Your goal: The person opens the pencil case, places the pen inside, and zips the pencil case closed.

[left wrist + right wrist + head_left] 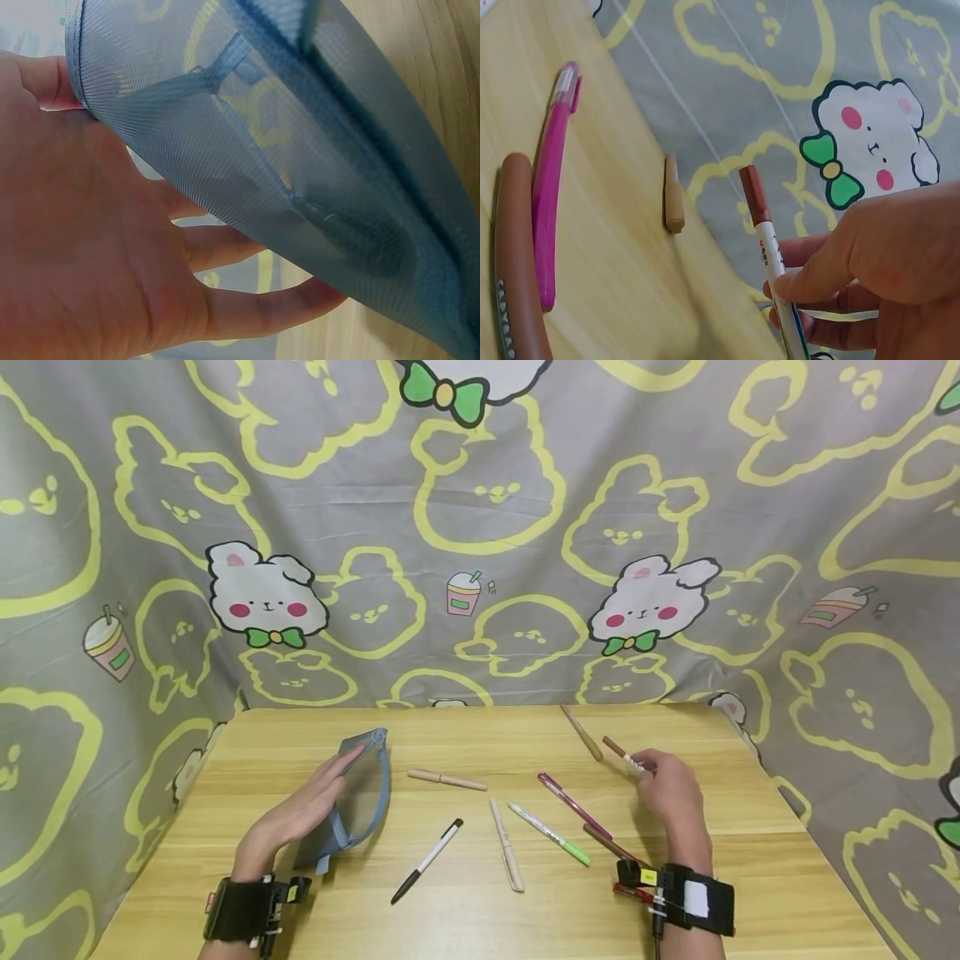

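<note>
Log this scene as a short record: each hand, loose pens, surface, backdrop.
left hand: touches the blue mesh pouch
right hand: pinches brown-capped white pen
loose pens: black-and-white pen, green pen, magenta pen, three beige pens, brown pen
partly hidden: red item at the right wrist
surface: wood-grain table
backdrop: gray cloth with yellow outlines

Makeshift booth around you: wood-grain table, gray cartoon-print cloth walling three sides; wider room hidden.

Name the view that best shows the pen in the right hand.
Right wrist: the pen appears large, its brown cap and white barrel clear. The head view shows it smaller, partly hidden by the right hand; left wrist shows none.
</note>
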`<control>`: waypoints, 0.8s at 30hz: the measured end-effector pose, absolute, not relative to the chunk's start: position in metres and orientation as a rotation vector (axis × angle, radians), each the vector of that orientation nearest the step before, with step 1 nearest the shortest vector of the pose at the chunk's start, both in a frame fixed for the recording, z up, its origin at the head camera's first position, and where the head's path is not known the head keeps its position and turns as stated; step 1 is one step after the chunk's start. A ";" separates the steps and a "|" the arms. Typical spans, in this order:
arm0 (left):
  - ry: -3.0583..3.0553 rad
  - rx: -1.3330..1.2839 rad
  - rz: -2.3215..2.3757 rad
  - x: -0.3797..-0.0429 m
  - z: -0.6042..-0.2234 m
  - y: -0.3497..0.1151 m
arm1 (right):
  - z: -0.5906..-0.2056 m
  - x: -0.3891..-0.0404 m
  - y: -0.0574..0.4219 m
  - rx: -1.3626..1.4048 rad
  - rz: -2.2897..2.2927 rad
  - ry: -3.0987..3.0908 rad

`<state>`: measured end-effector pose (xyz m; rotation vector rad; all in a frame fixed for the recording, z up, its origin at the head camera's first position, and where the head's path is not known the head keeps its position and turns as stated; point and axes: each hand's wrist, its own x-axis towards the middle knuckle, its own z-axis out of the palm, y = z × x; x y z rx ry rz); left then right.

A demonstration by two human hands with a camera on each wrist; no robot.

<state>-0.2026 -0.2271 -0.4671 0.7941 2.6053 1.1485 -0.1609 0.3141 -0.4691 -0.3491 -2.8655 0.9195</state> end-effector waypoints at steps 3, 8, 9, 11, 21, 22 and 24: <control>2.610 0.779 1.136 -0.202 -0.466 -0.227 | -0.465 -0.161 0.310 -0.333 0.922 -2.843; 2.613 0.765 1.128 -0.202 -0.466 -0.227 | -0.460 -0.164 0.296 -0.271 0.913 -2.788; 2.613 0.766 1.126 -0.202 -0.466 -0.227 | -0.459 -0.164 0.293 -0.257 0.911 -2.783; 2.612 0.775 1.128 -0.202 -0.466 -0.227 | -0.456 -0.166 0.285 -0.237 0.911 -2.782; 2.610 0.763 1.127 -0.201 -0.465 -0.228 | -0.455 -0.171 0.250 -0.187 1.064 -2.747; 2.612 0.760 1.125 -0.201 -0.465 -0.228 | -0.455 -0.171 0.248 -0.183 1.077 -2.737; 2.616 0.752 1.121 -0.202 -0.464 -0.227 | -0.455 -0.171 0.245 -0.172 1.088 -2.722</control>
